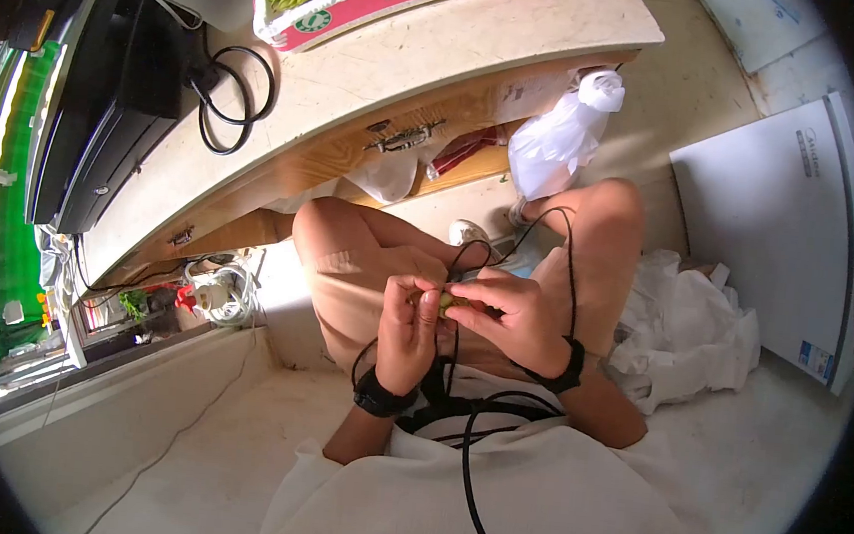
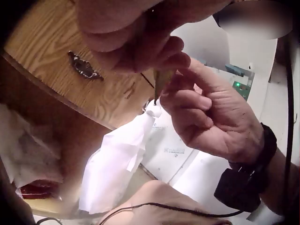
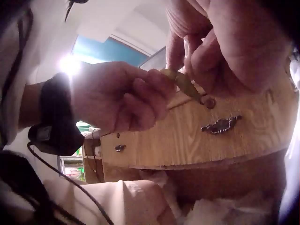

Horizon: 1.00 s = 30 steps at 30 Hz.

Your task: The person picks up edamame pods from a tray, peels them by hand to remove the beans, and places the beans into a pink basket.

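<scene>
A green bean pod is held between both hands above the person's lap. My left hand pinches one end of it between thumb and fingers. From the other side, my right hand grips it with thumb and forefinger, the fingertips close against the left ones. In the left wrist view the pod points downward, its upper part hidden by fingers. The right wrist view shows its dark tip sticking out past the left hand.
A pink-and-white box of green pods stands on the curved desktop. A white plastic bag hangs at the desk's edge. Crumpled white bags lie beside a small white fridge. Black cables run over the lap.
</scene>
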Each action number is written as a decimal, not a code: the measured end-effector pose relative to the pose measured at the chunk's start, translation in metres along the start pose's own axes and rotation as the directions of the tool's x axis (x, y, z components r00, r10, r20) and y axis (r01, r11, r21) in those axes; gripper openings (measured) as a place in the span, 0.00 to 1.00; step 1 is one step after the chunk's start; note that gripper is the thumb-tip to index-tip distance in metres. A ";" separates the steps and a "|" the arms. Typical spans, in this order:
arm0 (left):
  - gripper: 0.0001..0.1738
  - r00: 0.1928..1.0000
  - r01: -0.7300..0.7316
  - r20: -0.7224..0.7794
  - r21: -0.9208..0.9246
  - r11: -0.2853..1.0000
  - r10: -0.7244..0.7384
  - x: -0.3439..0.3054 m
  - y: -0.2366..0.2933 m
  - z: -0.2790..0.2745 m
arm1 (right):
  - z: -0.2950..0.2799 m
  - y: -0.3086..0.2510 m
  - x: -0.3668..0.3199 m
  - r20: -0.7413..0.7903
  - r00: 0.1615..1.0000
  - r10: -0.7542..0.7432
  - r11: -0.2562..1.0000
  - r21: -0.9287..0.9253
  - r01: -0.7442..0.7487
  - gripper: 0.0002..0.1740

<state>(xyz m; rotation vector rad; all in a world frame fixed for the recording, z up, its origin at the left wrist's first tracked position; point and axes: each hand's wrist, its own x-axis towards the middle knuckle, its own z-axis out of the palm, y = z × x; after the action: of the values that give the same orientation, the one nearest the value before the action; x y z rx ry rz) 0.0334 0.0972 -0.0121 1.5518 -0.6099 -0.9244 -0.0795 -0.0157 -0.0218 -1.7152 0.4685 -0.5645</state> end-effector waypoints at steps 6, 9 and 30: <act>0.07 0.993 -0.116 0.022 0.139 0.984 0.114 -0.001 -0.001 0.002 | 0.003 -0.001 0.002 0.005 0.998 -0.057 0.998 -0.037 0.057 0.09; 0.07 0.998 -0.066 -0.009 0.021 0.998 0.066 -0.003 -0.003 0.004 | 0.004 -0.002 0.003 -0.016 1.000 -0.008 0.999 0.050 0.009 0.06; 0.05 0.984 -0.166 -0.082 -0.125 0.978 0.157 0.004 0.057 -0.003 | -0.025 -0.043 0.026 0.061 0.983 0.174 0.939 0.289 -0.184 0.08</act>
<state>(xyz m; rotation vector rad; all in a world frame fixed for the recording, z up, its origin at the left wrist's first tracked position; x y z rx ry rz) 0.0445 0.0849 0.0431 1.3903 -0.6029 -0.7671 -0.0732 -0.0412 0.0279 -1.3798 0.4841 -0.4468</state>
